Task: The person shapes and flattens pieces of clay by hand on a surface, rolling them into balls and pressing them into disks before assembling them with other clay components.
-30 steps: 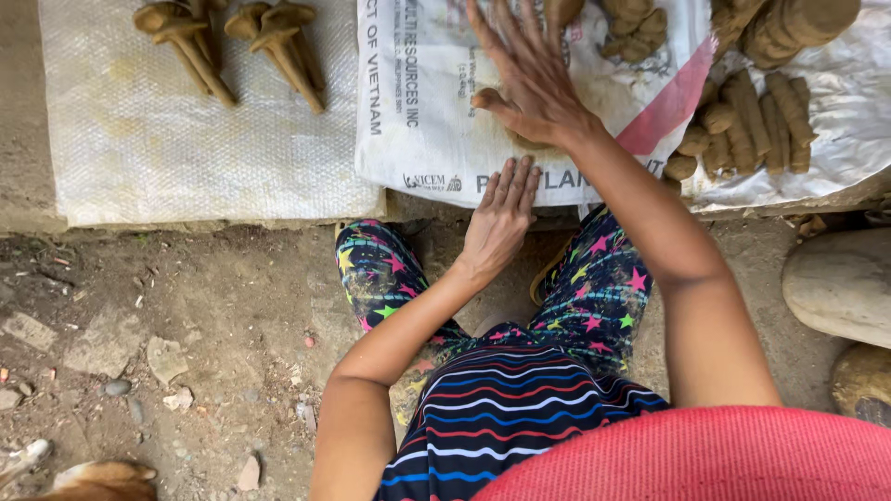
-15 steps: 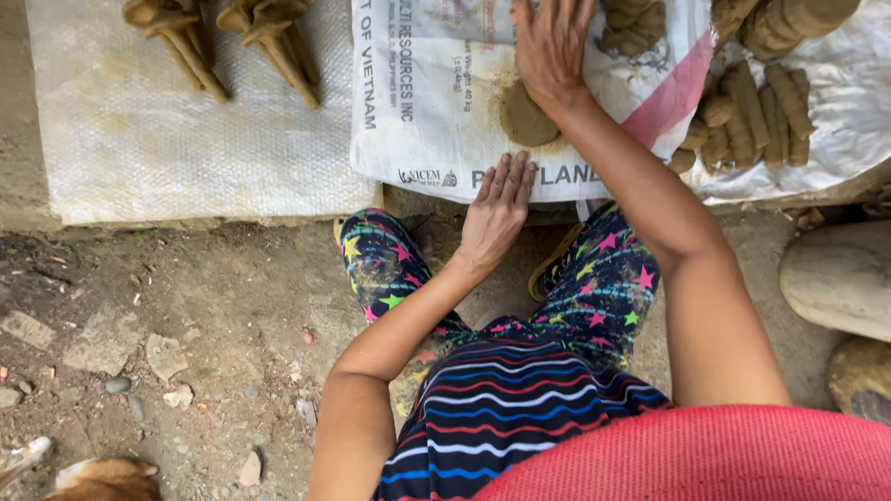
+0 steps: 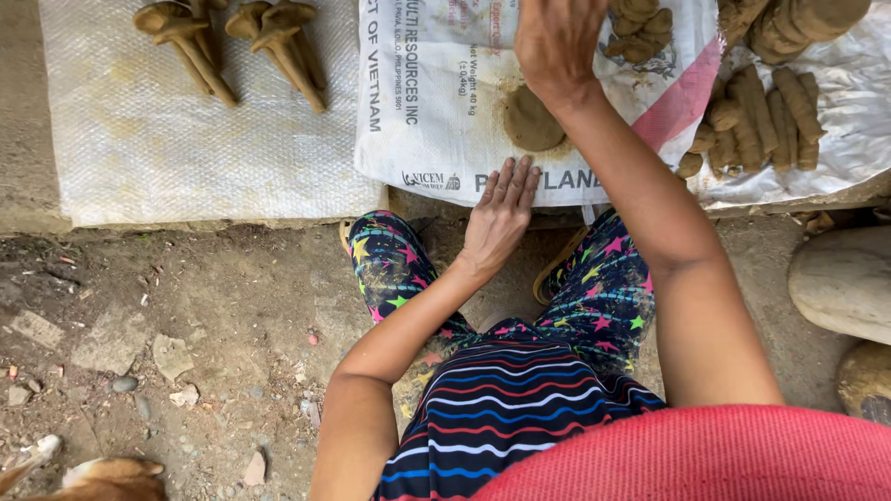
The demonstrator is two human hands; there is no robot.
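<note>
Head view only. Ground is bare packed dirt (image 3: 186,315) with small stones and flat rock chips, outdoors; raised concrete ledge (image 3: 19,139) runs along the top of frame and serves as the work surface. Plain white woven sack (image 3: 186,148) lies flat on the ledge at left, no print visible on it. Four tan clay cones with flared caps (image 3: 237,42) lie on its upper part, tips pointing down-right. Second white sack (image 3: 436,121) sits in the middle, printed with dark lettering down its left side and along its lower edge, a pink diagonal band at its right. Flat round clay disc (image 3: 533,119) rests on this sack, just below the right hand. Clay rolls (image 3: 761,116) are lined up side by side on a third whitish sheet at right, with more clay lumps near the top edge. Pale rounded stone (image 3: 840,283) sits on the ground at right.

Right hand (image 3: 557,37) is above the disc, palm down, fingers cut off by the frame edge, so can't tell how open it is or whether it holds anything. Left hand (image 3: 501,213) is flat and open, fingers together, resting on the lower edge of the printed sack, holding nothing. Person wears star-print leggings (image 3: 390,269) and a striped top.
</note>
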